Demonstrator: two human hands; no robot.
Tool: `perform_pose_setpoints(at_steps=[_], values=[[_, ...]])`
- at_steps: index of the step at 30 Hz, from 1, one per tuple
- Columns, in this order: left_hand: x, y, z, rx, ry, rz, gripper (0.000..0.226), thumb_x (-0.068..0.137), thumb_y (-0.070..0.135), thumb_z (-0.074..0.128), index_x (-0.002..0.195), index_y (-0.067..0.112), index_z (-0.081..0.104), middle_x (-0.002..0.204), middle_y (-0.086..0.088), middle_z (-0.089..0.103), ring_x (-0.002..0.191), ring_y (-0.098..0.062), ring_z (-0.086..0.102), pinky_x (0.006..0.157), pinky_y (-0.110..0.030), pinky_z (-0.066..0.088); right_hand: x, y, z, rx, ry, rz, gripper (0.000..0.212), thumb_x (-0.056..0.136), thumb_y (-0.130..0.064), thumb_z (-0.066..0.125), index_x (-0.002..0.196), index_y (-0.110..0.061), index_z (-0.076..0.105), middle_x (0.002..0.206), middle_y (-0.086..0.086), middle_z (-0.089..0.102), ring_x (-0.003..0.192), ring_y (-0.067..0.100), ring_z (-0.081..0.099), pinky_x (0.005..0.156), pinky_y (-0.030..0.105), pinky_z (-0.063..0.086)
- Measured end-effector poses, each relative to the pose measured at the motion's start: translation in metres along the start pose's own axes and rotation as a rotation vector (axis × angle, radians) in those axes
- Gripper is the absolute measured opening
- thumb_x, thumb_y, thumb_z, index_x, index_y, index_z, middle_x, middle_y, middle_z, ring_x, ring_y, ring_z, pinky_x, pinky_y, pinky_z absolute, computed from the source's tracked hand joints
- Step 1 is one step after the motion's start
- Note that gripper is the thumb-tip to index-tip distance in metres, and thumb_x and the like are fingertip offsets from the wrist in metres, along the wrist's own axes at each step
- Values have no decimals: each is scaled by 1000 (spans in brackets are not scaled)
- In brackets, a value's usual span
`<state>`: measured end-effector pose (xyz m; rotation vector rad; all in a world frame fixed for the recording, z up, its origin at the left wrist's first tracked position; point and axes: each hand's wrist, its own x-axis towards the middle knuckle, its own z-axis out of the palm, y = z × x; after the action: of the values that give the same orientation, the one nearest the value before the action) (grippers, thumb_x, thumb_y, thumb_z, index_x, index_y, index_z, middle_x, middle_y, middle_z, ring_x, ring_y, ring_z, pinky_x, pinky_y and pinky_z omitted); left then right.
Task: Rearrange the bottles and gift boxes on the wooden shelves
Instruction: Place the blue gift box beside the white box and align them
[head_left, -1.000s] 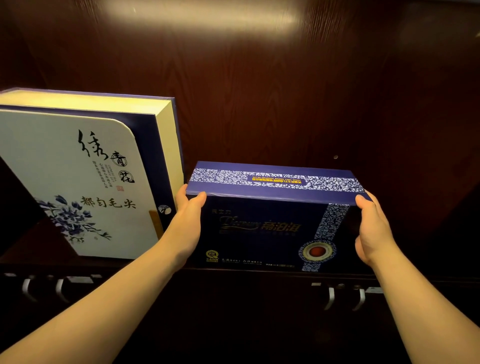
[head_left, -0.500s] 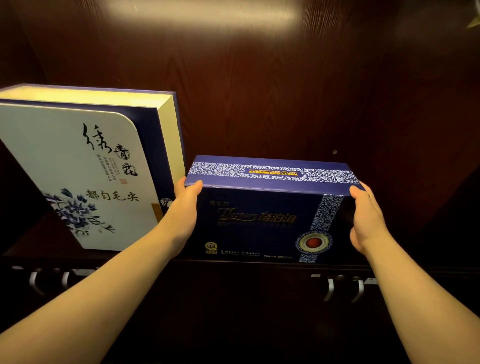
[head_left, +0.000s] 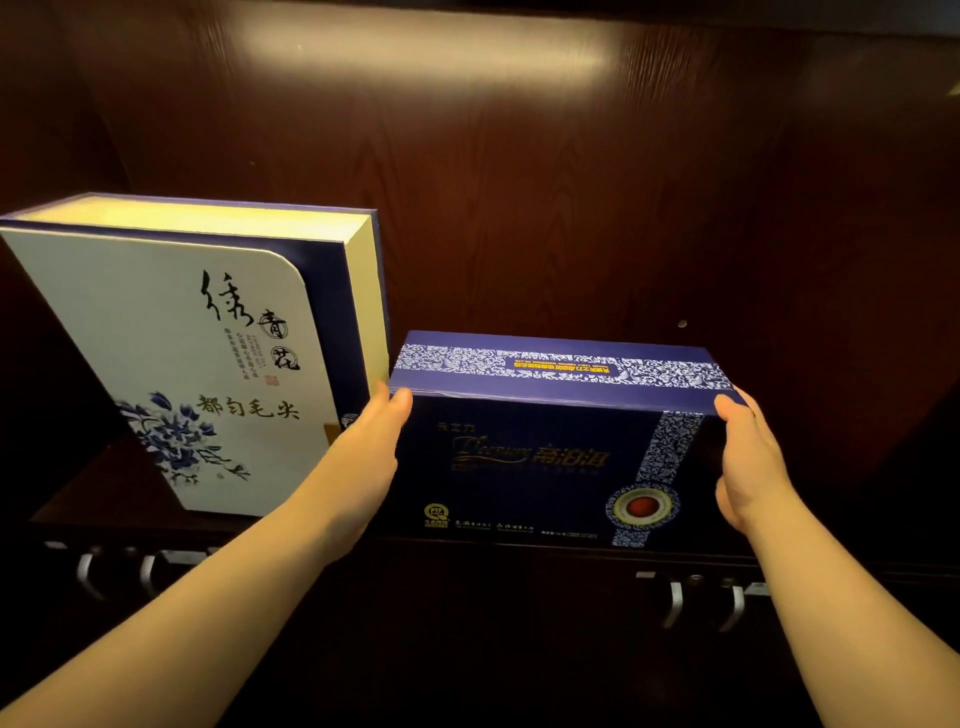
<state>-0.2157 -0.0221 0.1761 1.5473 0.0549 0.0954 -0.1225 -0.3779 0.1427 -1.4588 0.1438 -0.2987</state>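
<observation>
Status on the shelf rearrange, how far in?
Done: the white box stands on the shelf, tilted. In hand: left hand and right hand press the ends of the blue box, standing beside it. Left: letting go; no bottles in view.

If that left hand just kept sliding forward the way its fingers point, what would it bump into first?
Probably the dark wooden back panel. The left hand points back through the narrow gap between the dark blue box and the white box, though depth there is unclear.
</observation>
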Motion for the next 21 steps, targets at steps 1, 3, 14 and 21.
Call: perform_pose_setpoints(at_steps=[1,3,14,21], values=[[-9,3,-7,7,-24,-7,34,96,55,42,127,53,55,122,27,61,119,6,52,92,-25,45,0,0,0,-1,-1,3,25,101,-34,46,121,-40,60,124,-5,67,115,13,61,95,38,46],[-30,9,-34,27,-14,33,24,104,34,43,119,39,60,120,15,65,122,-8,55,89,-25,47,-1,-1,0,-4,0,12,24,101,-34,47,120,-41,60,121,-6,68,111,11,63,87,34,47],[6,12,-258,48,1081,329,46,85,53,47,126,31,48,125,-2,55,101,-7,57,82,-22,45,-5,-4,1,16,56,56,23,96,-41,51,113,-42,67,119,-2,71,109,16,66,85,36,48],[22,-29,-264,69,549,111,59,80,74,44,136,54,47,144,16,49,130,-16,43,107,-45,30,-3,-3,1,16,94,117,35,92,-51,54,123,-40,65,124,-1,71,116,20,65,92,41,49]])
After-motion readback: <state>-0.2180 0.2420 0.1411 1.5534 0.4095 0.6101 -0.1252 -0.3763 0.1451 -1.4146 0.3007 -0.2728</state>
